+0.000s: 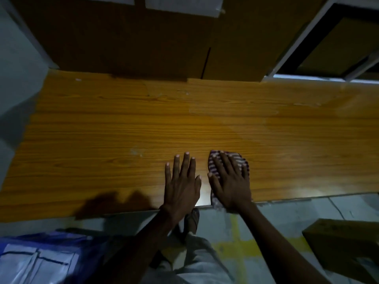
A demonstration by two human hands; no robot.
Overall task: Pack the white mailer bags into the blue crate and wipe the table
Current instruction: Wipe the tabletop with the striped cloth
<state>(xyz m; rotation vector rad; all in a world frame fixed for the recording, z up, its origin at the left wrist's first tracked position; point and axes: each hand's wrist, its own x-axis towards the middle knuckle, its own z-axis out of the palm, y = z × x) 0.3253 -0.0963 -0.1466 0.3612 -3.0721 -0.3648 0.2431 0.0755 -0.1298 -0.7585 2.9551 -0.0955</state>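
The right hand (pixel 229 181) lies flat on a small purple-and-white striped cloth (pixel 240 158), fingers straight and a little spread, palm pressing it onto the orange wood-grain table top (pixel 102 136). Nothing is curled round or pinched. The cloth shows past the fingertips on the far side and again as a crumpled tail by the wrist, right at the table's near edge. Just to the left, the left hand (pixel 181 181) rests palm-down on bare wood, fingers straight and fanned, holding nothing. It is close beside the right hand but apart from it.

The wipe turns on this: the cloth sits at the near edge, a little right of the middle, while the table's long axis runs left to right, so bare board lies far, left and right of it. A pale smudge (pixel 135 151) lies left of both hands and slightly farther off. The left hand is nearer to it, but the right one has the cloth.

The blue plastic crate (pixel 41 235) stands on the floor at the near left, below the table edge, with flat white mailer bags (pixel 30 263) lying inside, so the packing looks done. The crate is dim and cut off by the frame, with perhaps two bags showing. The table's right end also runs out of view
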